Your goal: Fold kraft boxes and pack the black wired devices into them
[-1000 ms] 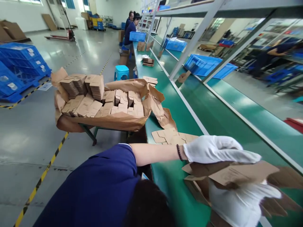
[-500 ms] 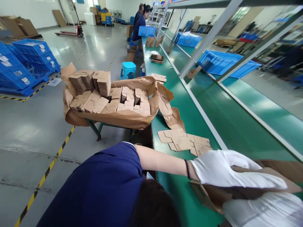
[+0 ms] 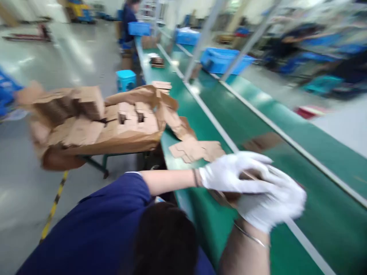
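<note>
Both hands wear white gloves and hold a small brown cardboard box (image 3: 228, 196) over the green bench. My left hand (image 3: 229, 173) reaches across its upper side, thumb and fingers curved around it. My right hand (image 3: 273, 196) wraps the far right side, its fingers meeting those of the left. Most of the box is hidden behind the gloves, and motion blurs its edges. Just beyond my left hand, flat cardboard blanks (image 3: 192, 149) lie on the bench.
To the left, a paper-lined cart (image 3: 134, 142) carries stacked box blanks (image 3: 88, 101). A brown cardboard piece (image 3: 262, 142) lies past the white rail (image 3: 213, 118). Blue crates (image 3: 226, 60), metal posts (image 3: 206, 36), a blue stool (image 3: 126, 80) and a co-worker (image 3: 129, 21) are farther off.
The view has swung right. My hands have come together around the box, which earlier showed raised flaps between them. A brown cardboard piece now shows past the rail.
</note>
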### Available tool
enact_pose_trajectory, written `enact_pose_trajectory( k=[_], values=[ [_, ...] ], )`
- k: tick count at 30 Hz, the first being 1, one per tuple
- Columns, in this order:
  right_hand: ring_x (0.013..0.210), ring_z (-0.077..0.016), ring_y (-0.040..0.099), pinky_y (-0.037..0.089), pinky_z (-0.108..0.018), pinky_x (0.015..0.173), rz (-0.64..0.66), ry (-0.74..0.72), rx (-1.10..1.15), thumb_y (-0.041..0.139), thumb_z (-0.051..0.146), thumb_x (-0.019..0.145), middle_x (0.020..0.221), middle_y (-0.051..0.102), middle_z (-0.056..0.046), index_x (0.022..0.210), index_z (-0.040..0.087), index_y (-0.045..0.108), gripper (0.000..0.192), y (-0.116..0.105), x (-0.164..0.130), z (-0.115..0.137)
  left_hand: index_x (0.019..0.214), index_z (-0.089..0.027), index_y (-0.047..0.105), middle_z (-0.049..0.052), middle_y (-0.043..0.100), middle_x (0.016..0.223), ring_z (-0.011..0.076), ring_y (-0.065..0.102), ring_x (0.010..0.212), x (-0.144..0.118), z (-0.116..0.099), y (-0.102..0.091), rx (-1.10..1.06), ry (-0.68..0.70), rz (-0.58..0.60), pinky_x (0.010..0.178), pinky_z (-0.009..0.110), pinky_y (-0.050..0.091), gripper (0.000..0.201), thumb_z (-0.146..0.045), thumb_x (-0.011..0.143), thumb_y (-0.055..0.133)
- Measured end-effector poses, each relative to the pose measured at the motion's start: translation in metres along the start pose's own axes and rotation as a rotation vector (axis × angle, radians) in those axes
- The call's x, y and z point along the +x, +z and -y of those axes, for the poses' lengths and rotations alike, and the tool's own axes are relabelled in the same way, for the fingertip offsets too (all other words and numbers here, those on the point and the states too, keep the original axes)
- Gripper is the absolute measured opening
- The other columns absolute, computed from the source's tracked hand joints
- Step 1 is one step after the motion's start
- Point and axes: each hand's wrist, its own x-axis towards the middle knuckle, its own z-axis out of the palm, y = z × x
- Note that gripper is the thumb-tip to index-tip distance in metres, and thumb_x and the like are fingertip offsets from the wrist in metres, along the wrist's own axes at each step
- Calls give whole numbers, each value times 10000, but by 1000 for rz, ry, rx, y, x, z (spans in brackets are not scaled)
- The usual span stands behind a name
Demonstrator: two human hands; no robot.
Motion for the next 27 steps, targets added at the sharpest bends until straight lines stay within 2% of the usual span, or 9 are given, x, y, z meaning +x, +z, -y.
enact_pose_trajectory(
  k=[2, 5, 9, 11, 15, 19, 22, 24, 27],
  values=[
    [1056, -295, 650, 511, -526, 959, -157, 3, 129, 440, 535, 899, 1073, 646, -150, 982, 180, 593, 396, -9, 0, 3, 1443, -183, 471, 151, 548, 1448, 309, 490, 1392, -3, 2, 3, -148, 62, -118, 1187, 477, 430, 708, -445, 841, 735],
    [1114, -223, 628, 553, -416, 904, -247, 182, 196, 431, 597, 918, 1219, 582, -123, 1181, 222, 500, 463, -22, -5, 0, 1566, -272, 208, 167, 523, 1433, 324, 520, 1350, -3, 16, 18, -192, 122, -364, 1138, 504, 458, 925, -491, 835, 729],
    [830, -160, 626, 489, -239, 543, 81, 576, 586, 455, 677, 896, 1078, 613, -70, 1149, 254, 526, 498, -42, -30, 3, 1588, -278, 78, 184, 502, 1397, 316, 581, 1256, -13, 12, 46, -121, 134, -532, 1063, 477, 505, 960, -535, 871, 663],
    [670, -127, 553, 412, -222, 462, 230, 625, 737, 548, 683, 844, 1022, 629, -47, 1182, 265, 542, 538, -54, -38, 5, 1584, -287, 140, 183, 483, 1413, 319, 569, 1267, -22, 4, 59, -76, 109, -464, 1055, 463, 509, 872, -528, 899, 622],
    [549, -95, 446, 375, -234, 443, 234, 566, 620, 719, 592, 748, 917, 647, -23, 1168, 241, 563, 570, -80, -42, -1, 1598, -324, 122, 170, 417, 1500, 307, 538, 1316, -37, -5, 82, -70, 110, -241, 1087, 451, 484, 759, -419, 969, 537],
    [524, -86, 473, 410, -251, 457, 195, 603, 443, 727, 542, 743, 934, 676, -48, 1079, 195, 593, 501, -99, -48, -8, 1606, -314, 61, 165, 360, 1581, 333, 476, 1392, -48, -4, 101, -171, 66, -118, 1124, 483, 449, 778, -376, 977, 516],
    [581, -121, 539, 447, -269, 494, 291, 601, 343, 678, 543, 785, 939, 703, -69, 1061, 177, 641, 460, -108, -46, -10, 1608, -278, 12, 175, 359, 1592, 335, 461, 1410, -50, -4, 107, -226, 34, -46, 1143, 489, 431, 838, -349, 963, 543],
    [677, -152, 603, 491, -282, 578, 393, 570, 117, 631, 501, 849, 998, 721, -82, 1074, 179, 669, 395, -122, -39, -13, 1607, -248, -3, 204, 316, 1608, 349, 448, 1419, -47, -8, 108, -202, 41, -12, 1151, 503, 422, 911, -370, 935, 600],
    [911, -214, 668, 517, -307, 760, 412, 527, -557, 580, 400, 920, 1132, 715, -104, 1098, 199, 681, 287, -154, -22, -22, 1605, -229, 15, 237, 259, 1622, 351, 461, 1410, -42, -18, 102, -153, 90, 23, 1153, 513, 421, 958, -409, 910, 650]
  ],
)
